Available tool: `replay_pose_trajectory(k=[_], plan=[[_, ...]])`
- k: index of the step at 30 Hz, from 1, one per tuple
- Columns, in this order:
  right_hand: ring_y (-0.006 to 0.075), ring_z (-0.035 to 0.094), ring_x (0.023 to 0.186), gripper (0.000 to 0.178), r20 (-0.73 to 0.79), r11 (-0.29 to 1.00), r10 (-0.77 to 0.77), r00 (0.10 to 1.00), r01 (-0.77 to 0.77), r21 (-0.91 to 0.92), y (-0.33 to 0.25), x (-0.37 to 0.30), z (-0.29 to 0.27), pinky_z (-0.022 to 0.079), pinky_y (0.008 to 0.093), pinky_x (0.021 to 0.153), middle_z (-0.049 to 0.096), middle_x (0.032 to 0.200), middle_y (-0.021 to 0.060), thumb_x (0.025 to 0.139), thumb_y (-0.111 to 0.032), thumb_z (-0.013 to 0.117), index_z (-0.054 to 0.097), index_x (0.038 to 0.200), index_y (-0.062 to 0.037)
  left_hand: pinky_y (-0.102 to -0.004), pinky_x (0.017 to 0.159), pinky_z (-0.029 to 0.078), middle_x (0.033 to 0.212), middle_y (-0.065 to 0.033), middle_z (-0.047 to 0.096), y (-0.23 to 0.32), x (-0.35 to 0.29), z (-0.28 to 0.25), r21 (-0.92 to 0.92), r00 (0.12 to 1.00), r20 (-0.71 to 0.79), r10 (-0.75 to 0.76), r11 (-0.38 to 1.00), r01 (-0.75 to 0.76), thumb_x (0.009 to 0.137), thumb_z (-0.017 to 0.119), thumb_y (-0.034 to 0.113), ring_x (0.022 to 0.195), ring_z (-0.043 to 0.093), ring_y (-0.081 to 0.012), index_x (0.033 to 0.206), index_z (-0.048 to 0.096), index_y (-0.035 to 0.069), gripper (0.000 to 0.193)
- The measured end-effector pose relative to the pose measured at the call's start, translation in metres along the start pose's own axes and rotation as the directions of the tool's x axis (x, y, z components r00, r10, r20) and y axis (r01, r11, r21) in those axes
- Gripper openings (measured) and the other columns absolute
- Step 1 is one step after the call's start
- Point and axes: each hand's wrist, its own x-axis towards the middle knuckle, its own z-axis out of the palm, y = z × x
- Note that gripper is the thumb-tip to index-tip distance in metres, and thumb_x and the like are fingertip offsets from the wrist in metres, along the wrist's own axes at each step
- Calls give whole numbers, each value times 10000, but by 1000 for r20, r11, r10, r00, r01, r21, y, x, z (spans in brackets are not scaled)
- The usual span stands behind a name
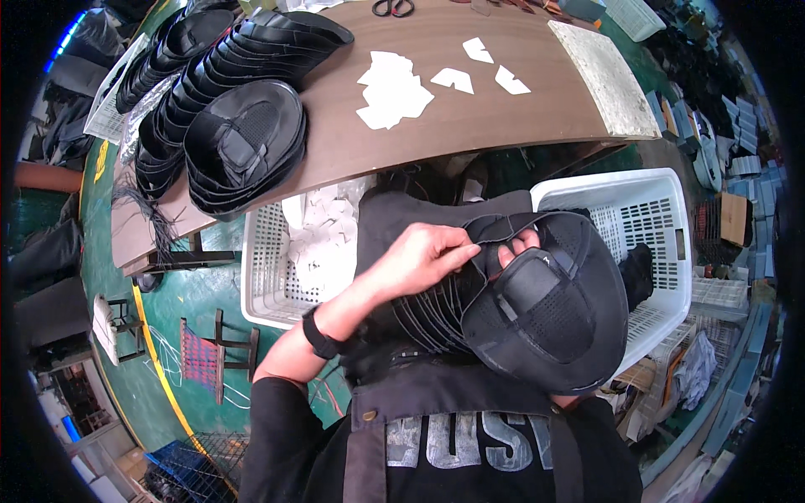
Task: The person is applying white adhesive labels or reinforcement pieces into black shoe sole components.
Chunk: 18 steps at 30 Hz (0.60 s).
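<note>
Black perforated piece (579, 323) is off the near edge of the bench (503, 113), before its right half. From afar I see my left grip (423, 256) pinching the piece's rim; my right grip (521, 243) is mostly hidden, its hold unclear. Similar pieces (247, 138) crowd the left end.

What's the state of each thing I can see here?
Black piece: held, layered black edges beside it
Left hand: pinching its edge
Right hand: mostly hidden, fingertips showing
Stacked black pieces: nested
White cut-outs: one heap, three apart
Left basket: holding white scraps
Right basket: holding dark items
Scissors: cut off, blades unseen
</note>
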Motion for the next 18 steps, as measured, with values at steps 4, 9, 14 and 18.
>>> replay_pose_trajectory(k=[4,9,14,18], plan=[[138,584,818,350,-14,998,-27,1000,26,-57,-1,12,-1,466,268,707,609,886,70,857,-146,677,493,1135,-38,-375,715,507,824,-126,670,-48,57,-58,156,997,-71,-27,987,38,894,596,281,789,656,-264,899,683,49,248],[135,579,825,310,-36,992,-45,998,40,-118,2,12,1,458,262,729,605,887,63,859,-133,670,515,1111,-40,-428,859,467,1082,-101,606,-134,147,-119,750,827,-529,187,559,353,781,689,308,1031,556,-296,1022,679,92,324],[132,574,831,269,-66,982,-79,995,66,-177,10,11,-2,449,256,750,601,887,55,861,-121,663,538,1086,-41,-406,800,441,910,-79,602,-140,173,-127,822,830,-517,211,393,413,728,741,304,949,558,-267,916,645,105,290],[130,570,836,237,-95,951,-167,981,134,-280,8,5,-2,443,250,768,598,887,49,863,-111,658,556,1066,-42,-400,776,453,815,-49,622,-137,170,-132,732,798,-559,223,585,349,703,761,245,902,585,-268,908,606,104,293]])
